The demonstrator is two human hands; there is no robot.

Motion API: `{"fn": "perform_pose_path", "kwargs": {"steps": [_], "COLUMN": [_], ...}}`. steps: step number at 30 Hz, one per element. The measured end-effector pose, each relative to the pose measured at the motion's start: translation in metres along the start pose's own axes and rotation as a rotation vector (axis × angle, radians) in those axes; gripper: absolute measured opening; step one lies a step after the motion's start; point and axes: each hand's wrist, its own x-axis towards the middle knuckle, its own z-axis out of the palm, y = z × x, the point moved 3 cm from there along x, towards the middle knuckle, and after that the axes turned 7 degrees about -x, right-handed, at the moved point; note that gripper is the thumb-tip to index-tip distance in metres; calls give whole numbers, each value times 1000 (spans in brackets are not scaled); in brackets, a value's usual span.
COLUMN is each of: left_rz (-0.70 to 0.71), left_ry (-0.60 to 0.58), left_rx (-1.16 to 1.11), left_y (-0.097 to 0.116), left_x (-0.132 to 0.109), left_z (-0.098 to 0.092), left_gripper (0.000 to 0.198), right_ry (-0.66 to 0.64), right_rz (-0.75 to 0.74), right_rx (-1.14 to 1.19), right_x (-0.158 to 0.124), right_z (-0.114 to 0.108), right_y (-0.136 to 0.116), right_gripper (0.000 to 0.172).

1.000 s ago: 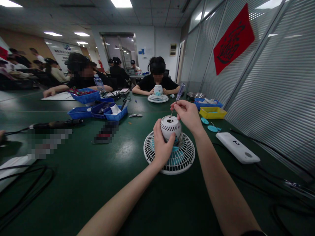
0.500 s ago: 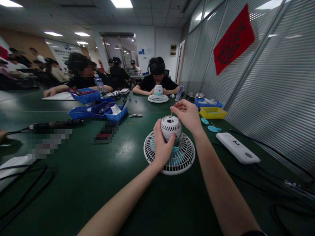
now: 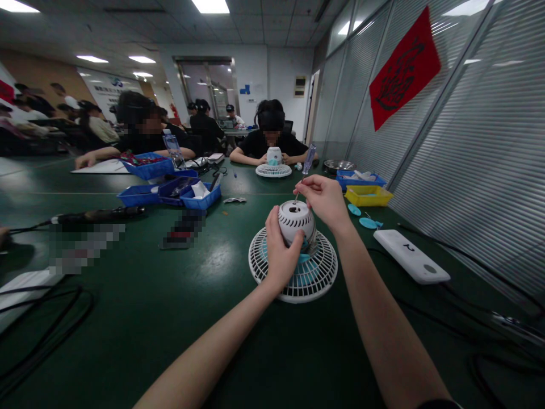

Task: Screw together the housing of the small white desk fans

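The fan (image 3: 313, 281) stands grille-down on the bench (image 3: 149, 312), its housing (image 3: 293, 224) on top. The left hand (image 3: 281, 261) clasps the housing in its grip. The right hand (image 3: 326, 200) has its grip pinching the tilted screwdriver (image 3: 309, 160) low down, tip at the housing's top, probably in a hole, though it is too small to be sure. Rightward lie blue discs (image 3: 368, 223) and a yellow tray (image 3: 368, 200).

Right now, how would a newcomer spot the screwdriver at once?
On the green table, find the nearest white fan, with the left hand around its side. Above it, the right hand holds the screwdriver, tilted, tip down toward the fan's top. Its see-through, purplish handle sets it apart from the metal bowl beyond.
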Motion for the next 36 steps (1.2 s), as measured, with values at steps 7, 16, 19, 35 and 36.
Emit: {"fn": "perform_pose_path", "kwargs": {"steps": [7,16,19,35,36], "left_rz": [-7,-3,-9,3,4], "left_ry": [3,5,2,-6,-6], "left_rx": [9,6,13,13,13], "left_y": [0,1,1,0,0], "left_x": [0,1,1,0,0], "left_z": [0,0,0,-1,-1], "left_gripper": [64,64,64,64,64], "right_ry": [-32,-22,-6,35,33], "right_rz": [-21,-44,-59,-77,-70], "right_rx": [-9,-41,-57,-136,-111], "right_x": [-1,1,0,-1,0], "right_z": [1,0,-1,-4,-4], "right_y": [-2,-1,-2,-2,-1], "right_gripper": [12,11,10,13,13]}}
